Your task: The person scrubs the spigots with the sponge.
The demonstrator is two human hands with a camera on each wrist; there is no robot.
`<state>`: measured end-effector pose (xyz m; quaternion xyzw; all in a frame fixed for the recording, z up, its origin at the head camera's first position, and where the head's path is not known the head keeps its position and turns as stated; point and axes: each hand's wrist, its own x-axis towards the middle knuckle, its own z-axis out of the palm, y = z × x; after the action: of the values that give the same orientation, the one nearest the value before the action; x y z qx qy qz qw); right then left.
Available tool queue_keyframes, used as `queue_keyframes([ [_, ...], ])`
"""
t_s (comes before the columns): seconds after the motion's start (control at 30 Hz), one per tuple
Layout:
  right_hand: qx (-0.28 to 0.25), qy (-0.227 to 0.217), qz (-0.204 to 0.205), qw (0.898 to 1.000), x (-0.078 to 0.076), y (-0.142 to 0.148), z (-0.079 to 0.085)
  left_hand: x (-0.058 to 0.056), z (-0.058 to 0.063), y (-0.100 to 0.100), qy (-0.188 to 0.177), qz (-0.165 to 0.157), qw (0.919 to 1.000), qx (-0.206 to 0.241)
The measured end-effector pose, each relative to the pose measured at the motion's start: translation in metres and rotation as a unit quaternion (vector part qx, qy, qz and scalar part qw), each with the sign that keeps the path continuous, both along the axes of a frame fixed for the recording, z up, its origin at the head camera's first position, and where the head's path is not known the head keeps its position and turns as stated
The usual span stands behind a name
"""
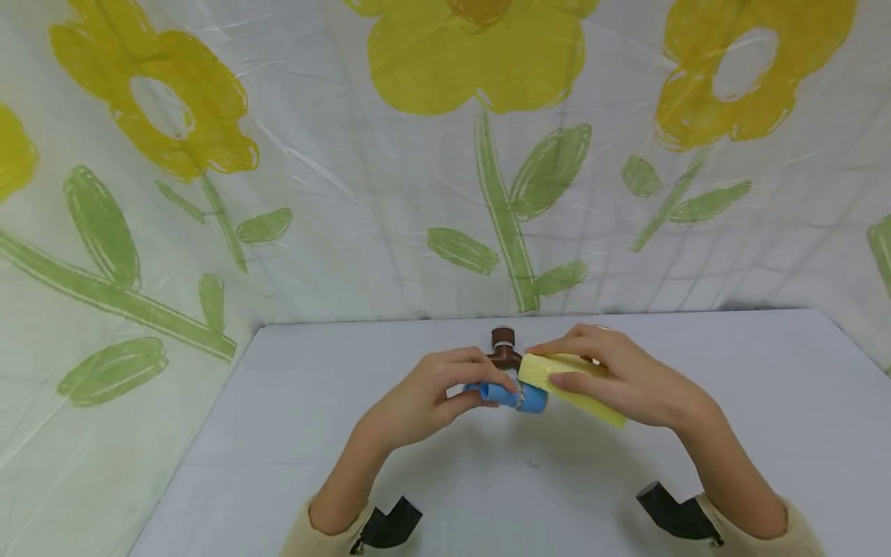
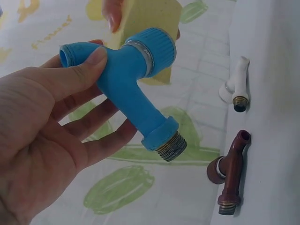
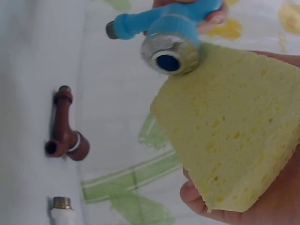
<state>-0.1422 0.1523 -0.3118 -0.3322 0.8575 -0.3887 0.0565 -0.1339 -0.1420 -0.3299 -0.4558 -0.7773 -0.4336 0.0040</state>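
Note:
A blue plastic tap with a threaded metal end is pinched by its spout between the thumb and fingers of my left hand. My right hand grips a yellow porous sponge, thumb on the near side and fingers over the far side. One edge of the sponge meets the tap's round handle in the right wrist view; how firmly it presses cannot be told. Behind the blue tap, a brown tap lies on the table.
A white tap lies beside the brown one in the left wrist view; the hands mostly hide it from the head camera. The pale tabletop ends at a hanging sheet printed with yellow flowers. Black curved pieces stick out at both sleeves.

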Motion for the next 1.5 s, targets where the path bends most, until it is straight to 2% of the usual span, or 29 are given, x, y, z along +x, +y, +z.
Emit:
queue_keyframes([
  [0.13,0.014,0.014,-0.019,1.000,-0.003,-0.003,-0.004,-0.001,-0.001,-0.002,-0.009,0.000,0.9999,0.011],
  [0.23,-0.013,0.023,-0.026,0.999,-0.003,-0.005,-0.003,-0.004,-0.003,-0.005,-0.052,0.000,0.9967,0.062],
  [0.37,-0.088,0.014,-0.026,0.996,0.000,-0.011,-0.002,-0.006,-0.006,-0.006,-0.128,0.005,0.9805,0.149],
  [0.47,-0.151,0.008,-0.025,0.988,0.004,-0.015,-0.003,-0.007,-0.008,-0.006,-0.151,0.034,0.9694,0.191],
  [0.53,-0.185,0.019,-0.026,0.982,0.007,-0.018,-0.004,-0.009,-0.011,-0.005,-0.172,0.044,0.9582,0.224],
  [0.6,-0.206,0.054,-0.029,0.977,0.008,-0.021,-0.007,-0.010,-0.013,-0.003,-0.201,0.047,0.9428,0.262],
  [0.7,-0.224,0.146,-0.032,0.963,0.008,-0.027,-0.011,-0.012,-0.017,0.000,-0.241,0.031,0.9189,0.311],
  [0.77,-0.223,0.216,-0.038,0.950,0.006,-0.030,-0.013,-0.012,-0.018,0.001,-0.257,0.024,0.9101,0.324],
  [0.87,-0.219,0.291,-0.051,0.930,0.004,-0.034,-0.015,-0.013,-0.019,0.003,-0.265,0.021,0.9100,0.318],
  [0.93,-0.209,0.306,-0.057,0.927,0.003,-0.035,-0.015,-0.014,-0.019,0.003,-0.260,0.025,0.9176,0.299],
  [1.0,-0.204,0.292,-0.055,0.933,0.002,-0.033,-0.016,-0.014,-0.019,0.002,-0.248,0.030,0.9282,0.276],
  [1.07,-0.205,0.239,-0.047,0.948,0.001,-0.030,-0.016,-0.013,-0.019,0.002,-0.237,0.030,0.9367,0.256],
  [1.13,-0.214,0.164,-0.034,0.962,0.000,-0.026,-0.015,-0.013,-0.019,0.002,-0.233,0.023,0.9392,0.252],
  [1.17,-0.222,0.125,-0.026,0.967,-0.001,-0.024,-0.014,-0.013,-0.020,0.002,-0.234,0.016,0.9376,0.256],
  [1.23,-0.247,0.047,-0.001,0.968,-0.002,-0.021,-0.014,-0.013,-0.021,0.003,-0.244,-0.003,0.9293,0.277],
  [1.33,-0.289,-0.016,0.045,0.956,-0.004,-0.020,-0.015,-0.013,-0.022,0.004,-0.272,-0.029,0.9056,0.324],
  [1.4,-0.319,-0.030,0.077,0.944,-0.004,-0.021,-0.018,-0.012,-0.022,0.005,-0.291,-0.034,0.8874,0.356],
  [1.5,-0.341,0.022,0.087,0.936,-0.003,-0.026,-0.022,-0.011,-0.021,0.007,-0.311,-0.018,0.8692,0.384],
])
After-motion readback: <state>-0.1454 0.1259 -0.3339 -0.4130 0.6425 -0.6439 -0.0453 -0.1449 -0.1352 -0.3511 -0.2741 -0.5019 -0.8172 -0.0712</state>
